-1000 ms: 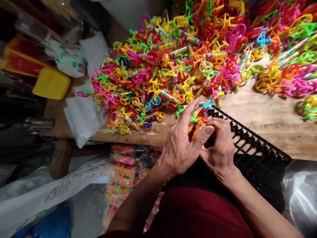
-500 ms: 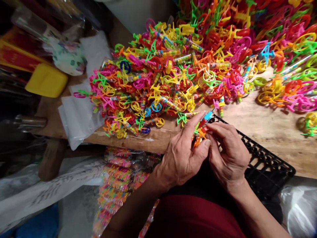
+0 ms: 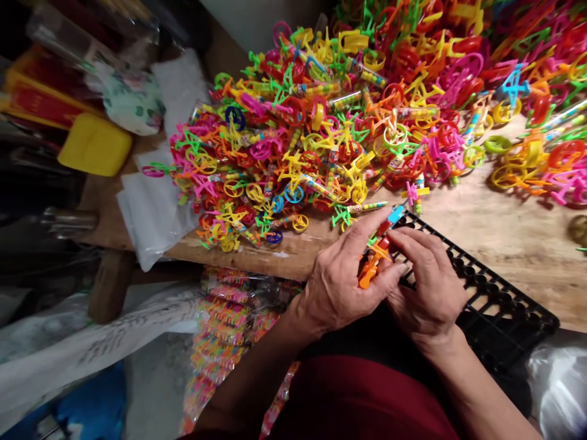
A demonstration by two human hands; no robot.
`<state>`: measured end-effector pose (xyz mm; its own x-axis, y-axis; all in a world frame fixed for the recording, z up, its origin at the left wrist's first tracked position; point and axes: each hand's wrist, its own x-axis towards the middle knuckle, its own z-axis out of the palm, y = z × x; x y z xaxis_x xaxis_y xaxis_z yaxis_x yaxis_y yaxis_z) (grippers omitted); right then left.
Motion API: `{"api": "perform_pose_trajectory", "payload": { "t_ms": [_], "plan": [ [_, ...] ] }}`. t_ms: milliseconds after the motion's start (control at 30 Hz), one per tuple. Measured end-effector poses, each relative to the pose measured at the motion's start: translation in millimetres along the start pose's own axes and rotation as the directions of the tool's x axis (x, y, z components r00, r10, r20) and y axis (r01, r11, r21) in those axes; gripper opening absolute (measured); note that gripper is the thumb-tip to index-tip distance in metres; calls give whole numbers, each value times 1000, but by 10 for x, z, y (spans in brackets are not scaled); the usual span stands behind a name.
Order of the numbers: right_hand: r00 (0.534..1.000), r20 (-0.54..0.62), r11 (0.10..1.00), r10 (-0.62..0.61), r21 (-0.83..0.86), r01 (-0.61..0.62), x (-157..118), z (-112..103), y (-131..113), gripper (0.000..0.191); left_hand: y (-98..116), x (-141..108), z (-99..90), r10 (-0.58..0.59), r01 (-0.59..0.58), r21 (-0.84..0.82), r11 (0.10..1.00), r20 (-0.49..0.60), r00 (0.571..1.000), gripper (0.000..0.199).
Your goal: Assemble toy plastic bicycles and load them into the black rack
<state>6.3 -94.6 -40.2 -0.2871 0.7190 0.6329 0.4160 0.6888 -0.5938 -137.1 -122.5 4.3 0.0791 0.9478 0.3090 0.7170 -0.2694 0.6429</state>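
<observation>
Over the table's front edge, my left hand [image 3: 342, 284] is closed around small colourful plastic toy pieces [image 3: 375, 260], orange, red and blue, with a bit of green. An orange end sticks out between its thumb and fingers. My right hand [image 3: 426, 284] meets it from the right, fingertips pinched at the red part of the same toy. How the pieces join is partly hidden by the fingers. Beneath and to the right of my hands lies a black plastic tray [image 3: 498, 290] with rows of round holes, slanting over the table edge.
A big heap of bright plastic toys [image 3: 293, 140] with candy-filled tubes covers the wooden table [image 3: 486, 238]. Clear plastic bags [image 3: 156, 220] and a yellow container [image 3: 95, 145] are at the left. Packed strips of toys [image 3: 220, 348] hang or lie below the edge.
The view has shifted slightly. The fingers of both hands have moved a little around the toy, and more of its orange end now shows in my left hand.
</observation>
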Motion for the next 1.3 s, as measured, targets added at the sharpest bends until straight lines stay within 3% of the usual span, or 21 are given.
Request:
{"api": "perform_pose_trajectory", "payload": {
  "t_ms": [133, 367, 467, 600, 833, 1033, 1300],
  "plan": [
    [999, 28, 999, 17, -46, -16, 16, 4, -10, 36, 35, 4, 8, -18, 19, 61, 998, -16, 1000, 46],
    [996, 53, 972, 70, -228, -56, -66, -141, -96, 48, 168, 50, -6, -198, 198, 81, 977, -14, 980, 36],
    [980, 116, 968, 161, -212, -134, -123, -180, -183, 37, 171, 54, -14, -200, 199, 87, 976, -2, 980, 41],
    [951, 188, 957, 244, -205, -205, -130, -37, -227, 15, 126, 37, 12, -180, 183, 91, 979, -39, 983, 41],
    [973, 142, 964, 184, -218, -150, -145, 179, -97, 20, 92, 43, 30, -167, 169, 173, 970, -25, 986, 36],
    [977, 176, 965, 118, -252, -71, -174, 176, -44, 25, 71, 53, 50, -138, 141, 245, 959, -26, 990, 37],
    [974, 216, 965, 70, -260, -12, -133, 155, 10, 28, 38, 89, 14, -159, 151, 157, 976, 42, 986, 40]
  ]
}}
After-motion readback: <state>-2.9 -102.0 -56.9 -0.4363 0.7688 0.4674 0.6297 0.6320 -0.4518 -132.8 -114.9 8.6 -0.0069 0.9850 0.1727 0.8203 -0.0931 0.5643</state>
